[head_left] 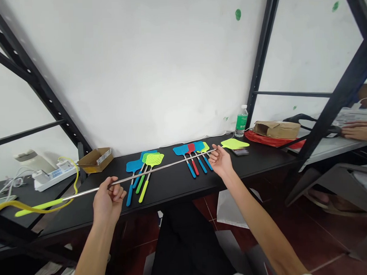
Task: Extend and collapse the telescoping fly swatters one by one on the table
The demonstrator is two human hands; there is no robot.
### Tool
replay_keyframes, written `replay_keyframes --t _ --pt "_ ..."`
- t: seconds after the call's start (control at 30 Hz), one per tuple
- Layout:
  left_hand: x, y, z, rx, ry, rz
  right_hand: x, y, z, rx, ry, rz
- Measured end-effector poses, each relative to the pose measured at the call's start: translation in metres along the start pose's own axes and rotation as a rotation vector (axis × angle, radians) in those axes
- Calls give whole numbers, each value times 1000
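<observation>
I hold a fully extended telescopic fly swatter [160, 168] across the black table [262, 161]. Its yellow-green head [234, 143] is at the right and its yellow-green handle [38, 206] at the left. My left hand [109, 198] is closed around the metal rod near the handle end. My right hand [220, 159] pinches the rod close to the head. Under the rod lie two groups of collapsed swatters: blue and yellow-green ones [144, 167] to the left, blue, red and yellow-green ones [193, 153] to the right.
An open cardboard box [95, 160] stands at the back left, with a white device [54, 174] and a yellow cable [11, 205] beyond it. A green-labelled bottle [241, 121], a brown package [276, 129] on red material and another person's hand [358, 130] are at right. Black rack posts [260, 58] frame the table.
</observation>
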State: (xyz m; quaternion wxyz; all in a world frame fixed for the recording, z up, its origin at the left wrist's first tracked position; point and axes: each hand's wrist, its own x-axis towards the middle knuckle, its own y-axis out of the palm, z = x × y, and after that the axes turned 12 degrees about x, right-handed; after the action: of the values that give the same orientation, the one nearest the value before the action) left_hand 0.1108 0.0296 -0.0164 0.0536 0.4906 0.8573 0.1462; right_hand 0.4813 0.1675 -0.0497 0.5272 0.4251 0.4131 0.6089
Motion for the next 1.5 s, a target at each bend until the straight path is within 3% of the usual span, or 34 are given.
replay_keyframes --t 0.23,0.57,0.93,1.17,1.5 --pt "-7 13 8 56 -7 74 -10 6 -30 20 131 12" --pt "-8 14 6 69 -5 67 -26 12 -66 -148 383 99" --pt "-12 17 2 72 -7 60 -29 11 -79 -144 404 41" --pt "-10 22 7 116 -4 70 -19 11 -63 -84 278 9" --pt "0 -9 -19 39 77 -71 0 7 11 47 48 -17"
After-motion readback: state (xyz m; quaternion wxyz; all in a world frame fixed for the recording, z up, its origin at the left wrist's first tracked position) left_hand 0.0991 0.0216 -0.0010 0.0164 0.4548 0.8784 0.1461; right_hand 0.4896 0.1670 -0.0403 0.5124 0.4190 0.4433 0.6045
